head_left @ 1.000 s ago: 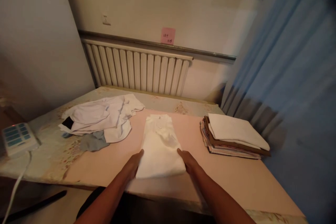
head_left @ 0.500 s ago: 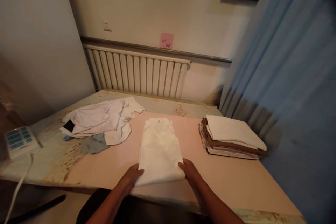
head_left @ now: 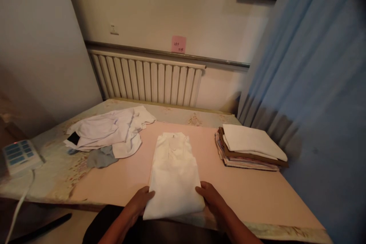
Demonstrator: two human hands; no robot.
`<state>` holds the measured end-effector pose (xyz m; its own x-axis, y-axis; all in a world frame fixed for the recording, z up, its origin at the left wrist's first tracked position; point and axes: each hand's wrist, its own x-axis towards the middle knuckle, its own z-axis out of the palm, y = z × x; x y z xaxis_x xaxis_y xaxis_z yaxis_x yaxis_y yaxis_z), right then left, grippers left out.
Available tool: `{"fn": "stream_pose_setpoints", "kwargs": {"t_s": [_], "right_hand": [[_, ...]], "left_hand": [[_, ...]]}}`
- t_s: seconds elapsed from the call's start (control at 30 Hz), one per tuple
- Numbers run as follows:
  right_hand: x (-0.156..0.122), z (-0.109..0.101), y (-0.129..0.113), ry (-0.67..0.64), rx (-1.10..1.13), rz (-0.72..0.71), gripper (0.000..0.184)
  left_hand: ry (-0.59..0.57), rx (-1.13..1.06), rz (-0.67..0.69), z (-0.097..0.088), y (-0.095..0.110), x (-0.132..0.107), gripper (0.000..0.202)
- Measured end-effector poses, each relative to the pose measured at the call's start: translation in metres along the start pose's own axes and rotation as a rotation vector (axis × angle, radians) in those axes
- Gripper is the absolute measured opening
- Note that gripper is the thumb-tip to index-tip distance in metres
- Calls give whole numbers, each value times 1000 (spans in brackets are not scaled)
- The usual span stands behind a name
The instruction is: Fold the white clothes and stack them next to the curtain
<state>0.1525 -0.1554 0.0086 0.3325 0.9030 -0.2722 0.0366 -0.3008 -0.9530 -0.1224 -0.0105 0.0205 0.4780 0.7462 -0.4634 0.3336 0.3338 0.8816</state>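
Observation:
A white shirt, folded into a long narrow shape, lies in front of me with its collar end away from me. Its near end reaches to the table's front edge. My left hand grips the shirt's left side, thumb on top and fingers underneath. On the opposite side my right hand pinches the right edge in the same way. Both hands' lower fingers are hidden under the cloth.
At left lies a loose heap of white clothes with a grey garment. A stack of folded clothes sits at right. A white power strip with a cord is on the table's left end. A blue curtain hangs at right.
Both hands have drawn the shirt slightly toward me, so its near end now reaches over the front edge. The grip on both sides is kept.

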Motion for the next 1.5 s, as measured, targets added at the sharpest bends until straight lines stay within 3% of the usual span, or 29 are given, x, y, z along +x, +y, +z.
{"fn": "stream_pose_setpoints", "kwargs": {"t_s": [0.13, 0.27, 0.37, 0.47, 0.57, 0.67, 0.8, 1.1, 1.5], "right_hand": [[18, 0, -11, 124, -150, -15, 31], [32, 3, -19, 279, -270, -72, 29], [37, 16, -20, 477, -522, -364, 42], [44, 37, -16, 556, -905, -742, 46], [55, 51, -8, 462, -1100, -838, 45], [64, 54, 2, 404, -1153, -818, 43], [68, 51, 12, 437, -1149, -798, 44], [69, 50, 12, 433, -1106, -772, 47], [69, 51, 12, 459, -1055, -808, 47]], "left_hand": [[267, 592, 138, -4, 18, 9, 23], [482, 1038, 498, 15, 30, 13, 38], [533, 1130, 726, 46, 31, 28, 47], [473, 1175, 877, 76, 26, 51, 48], [389, 1246, 882, 88, 20, 67, 49], [373, 1295, 908, 84, 13, 73, 48], [428, 1296, 970, 75, 7, 73, 49], [491, 1280, 905, 66, 12, 81, 49], [514, 1325, 925, 58, 11, 82, 49]]}}
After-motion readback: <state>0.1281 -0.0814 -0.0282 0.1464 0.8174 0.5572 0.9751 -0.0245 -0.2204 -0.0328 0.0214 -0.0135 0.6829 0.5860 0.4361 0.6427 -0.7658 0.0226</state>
